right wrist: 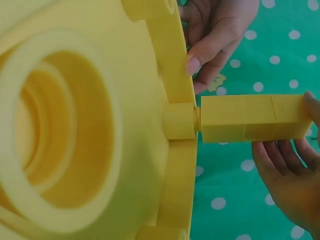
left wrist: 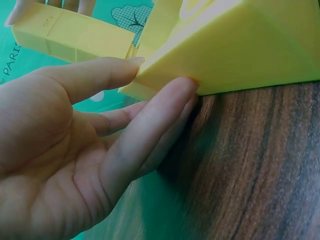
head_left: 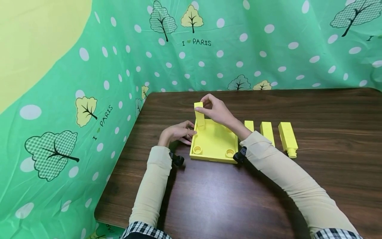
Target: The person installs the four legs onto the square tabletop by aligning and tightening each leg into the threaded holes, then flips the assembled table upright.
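A yellow square tray-like panel with a raised rim and round corner sockets lies on the table, sockets upward. At its back left corner stands a yellow square leg, nearly upright, its narrow peg end in the socket. How deep the peg sits cannot be told. My right hand grips the upper end of this leg between thumb and fingers. The left hand holds the panel's left edge near that corner, thumb at the rim and fingers against the outer side.
Three more yellow legs lie to the right of the panel: one partly behind the right forearm, a second, and a third with its ribbed peg toward me. Dark wood tabletop surrounds them. A green patterned cloth hangs behind and left.
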Demonstrator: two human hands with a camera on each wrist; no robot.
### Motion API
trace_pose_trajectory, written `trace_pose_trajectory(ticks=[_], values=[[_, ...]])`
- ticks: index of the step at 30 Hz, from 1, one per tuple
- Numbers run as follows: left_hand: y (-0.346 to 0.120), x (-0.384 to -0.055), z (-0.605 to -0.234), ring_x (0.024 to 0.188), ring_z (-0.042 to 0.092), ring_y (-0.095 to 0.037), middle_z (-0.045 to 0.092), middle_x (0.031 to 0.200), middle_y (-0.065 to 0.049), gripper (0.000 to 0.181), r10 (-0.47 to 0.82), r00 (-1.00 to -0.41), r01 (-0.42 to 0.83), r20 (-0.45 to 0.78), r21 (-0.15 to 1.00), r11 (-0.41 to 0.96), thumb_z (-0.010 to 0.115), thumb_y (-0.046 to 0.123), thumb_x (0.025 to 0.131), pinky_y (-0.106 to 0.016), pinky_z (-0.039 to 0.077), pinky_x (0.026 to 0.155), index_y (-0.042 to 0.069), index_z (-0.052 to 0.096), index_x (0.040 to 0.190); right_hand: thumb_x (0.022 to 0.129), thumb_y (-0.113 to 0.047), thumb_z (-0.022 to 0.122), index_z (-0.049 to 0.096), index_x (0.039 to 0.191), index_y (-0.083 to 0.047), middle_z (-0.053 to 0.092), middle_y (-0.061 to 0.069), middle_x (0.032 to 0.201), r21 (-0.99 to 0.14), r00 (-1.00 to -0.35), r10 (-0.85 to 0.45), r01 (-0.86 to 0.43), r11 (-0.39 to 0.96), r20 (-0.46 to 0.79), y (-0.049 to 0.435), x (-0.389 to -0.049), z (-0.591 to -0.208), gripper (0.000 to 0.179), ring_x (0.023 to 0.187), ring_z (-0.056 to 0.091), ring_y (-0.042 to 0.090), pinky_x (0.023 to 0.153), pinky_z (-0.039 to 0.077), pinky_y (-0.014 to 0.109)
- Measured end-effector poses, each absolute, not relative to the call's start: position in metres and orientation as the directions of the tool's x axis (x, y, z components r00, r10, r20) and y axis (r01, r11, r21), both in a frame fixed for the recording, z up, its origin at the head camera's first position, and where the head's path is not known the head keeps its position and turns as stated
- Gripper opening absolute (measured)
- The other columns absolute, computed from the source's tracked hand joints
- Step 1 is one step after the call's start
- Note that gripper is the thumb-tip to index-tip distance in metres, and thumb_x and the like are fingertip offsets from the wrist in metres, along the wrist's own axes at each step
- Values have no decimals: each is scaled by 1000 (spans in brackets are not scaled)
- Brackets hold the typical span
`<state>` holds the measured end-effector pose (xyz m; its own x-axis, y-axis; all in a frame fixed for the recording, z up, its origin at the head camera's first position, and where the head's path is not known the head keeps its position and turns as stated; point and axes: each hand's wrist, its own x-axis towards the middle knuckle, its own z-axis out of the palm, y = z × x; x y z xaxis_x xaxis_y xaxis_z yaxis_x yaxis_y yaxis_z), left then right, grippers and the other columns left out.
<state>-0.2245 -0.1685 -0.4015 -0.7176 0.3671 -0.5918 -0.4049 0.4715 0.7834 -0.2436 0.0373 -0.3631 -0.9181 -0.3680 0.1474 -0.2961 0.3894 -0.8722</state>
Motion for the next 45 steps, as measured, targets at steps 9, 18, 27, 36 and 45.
trace_pose_trajectory(ticks=[9,18,27,36,45], values=[[-168,-222,-401,85,63,-23,58,105,-16,44,365,-718,-409,-592,784,466,59,19,96,-36,60,79,12,35,132,87,-44,68,51,110,-11,57,6,102,-857,-920,-346,-324,401,186,35,-241,-365,44,93,57,19,77,51,33],[-168,-222,-401,85,63,-23,57,104,-16,45,365,-719,-401,-592,782,477,59,20,96,-36,60,78,11,35,132,86,-40,70,49,106,-9,57,8,93,-837,-913,-316,-375,399,259,31,-238,-368,42,84,58,19,72,50,32],[-168,-222,-401,85,62,-23,57,105,-16,45,368,-720,-400,-589,785,473,60,20,95,-37,60,78,12,35,132,89,-43,66,50,114,-9,58,8,101,-836,-913,-329,-369,407,242,34,-236,-366,45,94,59,19,82,52,35],[-169,-224,-402,84,63,-23,58,104,-16,44,364,-721,-407,-589,786,466,60,18,95,-37,60,78,11,36,131,99,-44,47,54,128,-15,55,4,129,-881,-919,-357,-300,365,165,42,-243,-361,42,111,57,23,88,50,43],[-169,-224,-404,84,62,-23,57,102,-16,45,365,-723,-407,-586,788,462,61,19,95,-37,60,78,12,36,131,101,-30,49,54,133,-16,45,4,142,-947,-884,-461,-213,241,81,43,-247,-361,36,123,50,25,102,44,53]])
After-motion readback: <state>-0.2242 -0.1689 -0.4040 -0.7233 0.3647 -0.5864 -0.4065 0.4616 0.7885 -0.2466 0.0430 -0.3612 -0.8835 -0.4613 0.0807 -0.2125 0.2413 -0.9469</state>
